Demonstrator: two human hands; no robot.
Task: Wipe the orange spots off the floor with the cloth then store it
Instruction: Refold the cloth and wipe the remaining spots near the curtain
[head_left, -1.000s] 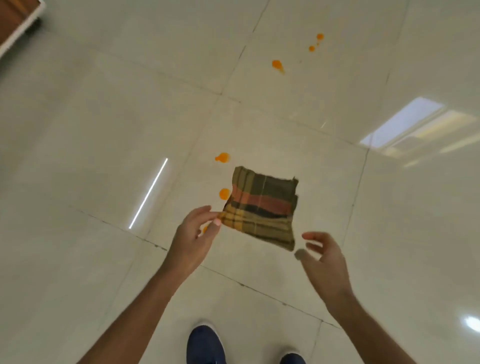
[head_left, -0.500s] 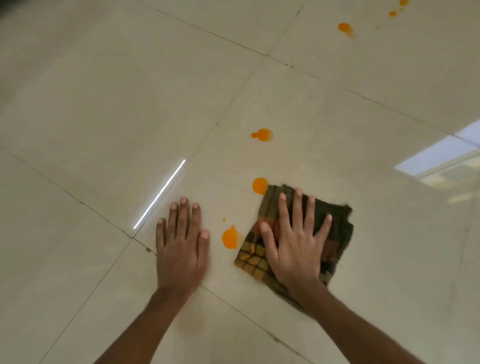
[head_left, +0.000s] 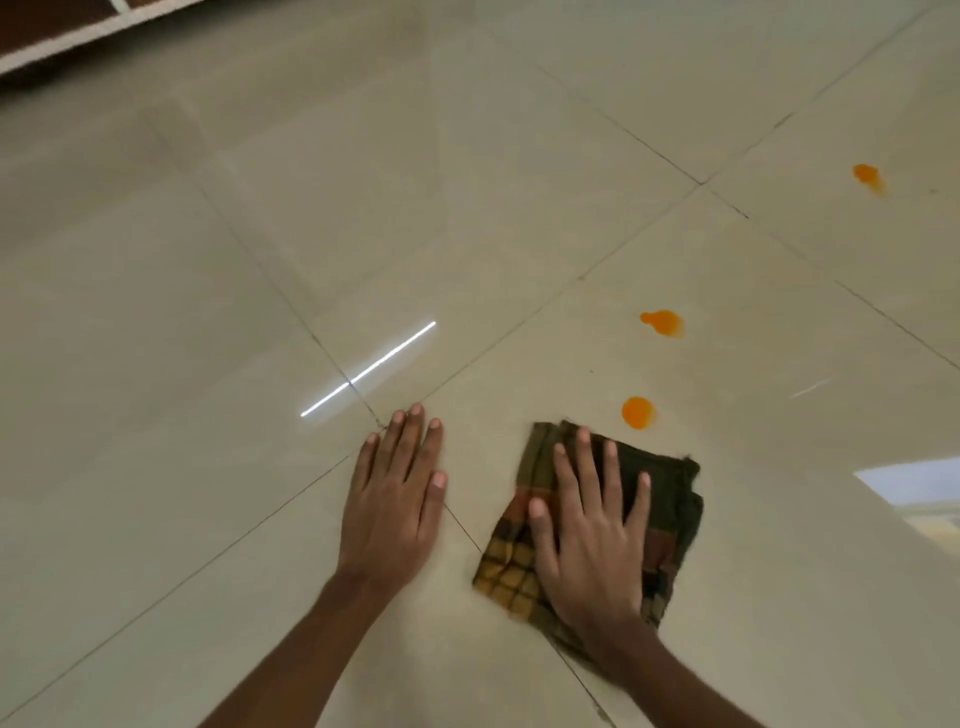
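Note:
A folded plaid cloth (head_left: 670, 499) in green, orange and yellow lies on the pale tiled floor (head_left: 208, 312). My right hand (head_left: 587, 530) presses flat on it with the fingers spread. My left hand (head_left: 395, 493) rests flat on the bare tile to the left, apart from the cloth. A round orange spot (head_left: 638, 412) sits just beyond the cloth's far edge. A second orange spot (head_left: 663, 322) is farther out, and a third orange spot (head_left: 866, 175) is at the far right.
A piece of wooden furniture with a white edge (head_left: 62, 36) stands at the top left corner. Tile joints cross under and between my hands. A bright window reflection (head_left: 914, 480) shows on the floor at the right.
One second ago the cloth hung from my left hand. It now lies under my right hand and has slid left; the orange spot between my hands no longer shows.

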